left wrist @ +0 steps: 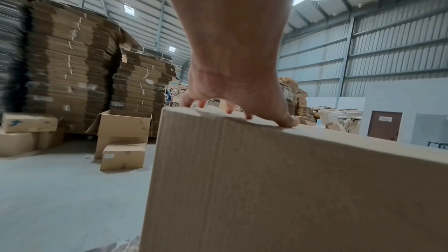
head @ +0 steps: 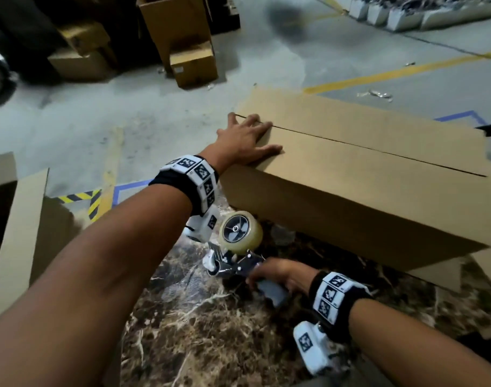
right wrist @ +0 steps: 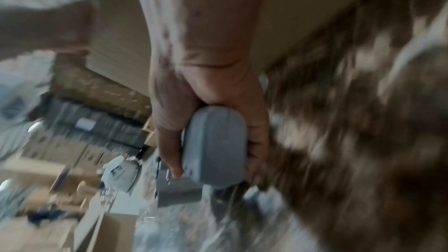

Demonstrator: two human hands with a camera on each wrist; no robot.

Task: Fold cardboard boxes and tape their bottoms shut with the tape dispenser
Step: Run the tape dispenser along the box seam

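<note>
A long brown cardboard box (head: 364, 174) lies bottom up on the marbled table, its two flaps meeting at a dark seam (head: 378, 152). My left hand (head: 247, 141) lies flat on the box's left end with fingers spread across the seam; in the left wrist view the left hand (left wrist: 242, 91) presses the box (left wrist: 290, 189) at its top edge. My right hand (head: 278, 275) grips the grey handle of the tape dispenser (head: 238, 247) just in front of the box's near side. The blurred right wrist view shows my right hand (right wrist: 208, 118) wrapped round the handle (right wrist: 215, 147).
Folded cardboard (head: 15, 224) lies at the table's left edge. Open and closed boxes (head: 188, 46) stand on the concrete floor beyond. Tall stacks of flat cardboard (left wrist: 72, 64) fill the warehouse on the left. The marbled table top (head: 199, 331) stretches toward me.
</note>
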